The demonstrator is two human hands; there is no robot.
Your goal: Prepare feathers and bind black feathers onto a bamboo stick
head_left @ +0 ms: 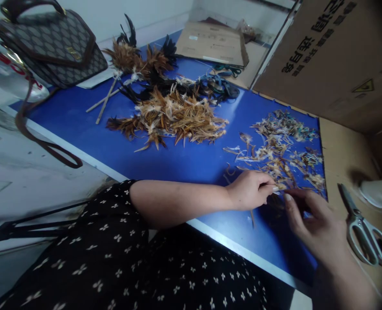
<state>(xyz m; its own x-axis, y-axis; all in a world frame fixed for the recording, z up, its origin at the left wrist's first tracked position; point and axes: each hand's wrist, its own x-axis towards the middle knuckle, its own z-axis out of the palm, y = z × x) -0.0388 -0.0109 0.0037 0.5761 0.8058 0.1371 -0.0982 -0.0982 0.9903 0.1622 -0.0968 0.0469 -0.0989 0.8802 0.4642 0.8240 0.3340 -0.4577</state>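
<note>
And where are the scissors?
In the head view, the scissors lie near the right edge, on the brown surface, between the person's right hand and the white cylinder.

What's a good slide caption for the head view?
Left hand and right hand close together by feather scraps on a blue table, scissors at right.

Handbag: a grey-brown patterned bag with dark brown trim (81, 64), upright at the left end of the blue tabletop (110, 148).
Strap: a long brown leather loop (20, 119), hanging over the near edge.
Bottle: clear plastic with red lettering (4, 73), at the left corner, beside the bag.
Folded cardboard: a flat brown piece (210, 41) at the far edge.
Carton: a large brown cardboard panel with black characters (323, 73), standing along the right edge.
Cylinder: white, blurred (381, 192), beyond the right edge.
</note>
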